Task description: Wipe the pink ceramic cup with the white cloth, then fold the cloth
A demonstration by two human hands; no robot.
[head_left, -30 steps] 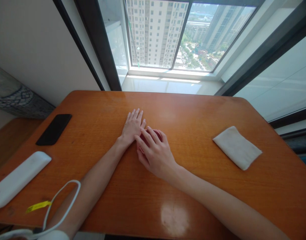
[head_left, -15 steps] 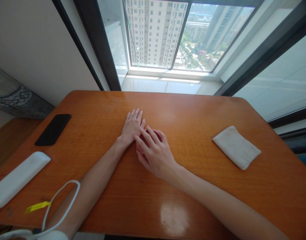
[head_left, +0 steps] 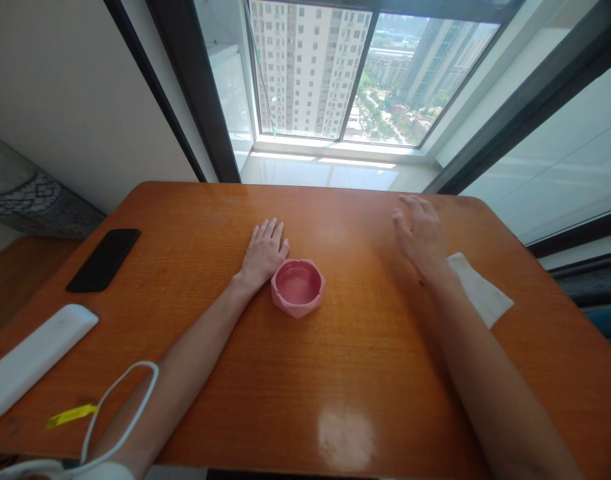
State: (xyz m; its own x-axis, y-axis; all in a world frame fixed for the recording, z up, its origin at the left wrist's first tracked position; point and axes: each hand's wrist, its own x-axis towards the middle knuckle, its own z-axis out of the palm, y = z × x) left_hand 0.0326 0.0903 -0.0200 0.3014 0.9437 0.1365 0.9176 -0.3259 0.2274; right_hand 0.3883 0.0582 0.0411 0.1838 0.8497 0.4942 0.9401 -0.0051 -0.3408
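A small pink bowl [head_left: 298, 287] with angular sides stands on the orange wooden table [head_left: 335, 373], near its middle. My left hand [head_left: 264, 252] lies flat on the table just left of the bowl, fingers stretched out and together, thumb close to the rim. My right hand [head_left: 419, 233] hovers open above the table to the right, fingers spread, holding nothing. It is over the near corner of a folded white cloth [head_left: 480, 293], which my right forearm partly hides.
A black phone [head_left: 104, 259] lies at the table's left. A long white device [head_left: 32, 357] and a white cable [head_left: 120, 413] with a yellow tag sit at the front left. A big window stands beyond the far edge.
My right hand has let go of the pink bowl and swung right, over the white cloth. The bowl now stands uncovered. My left hand has stayed put.
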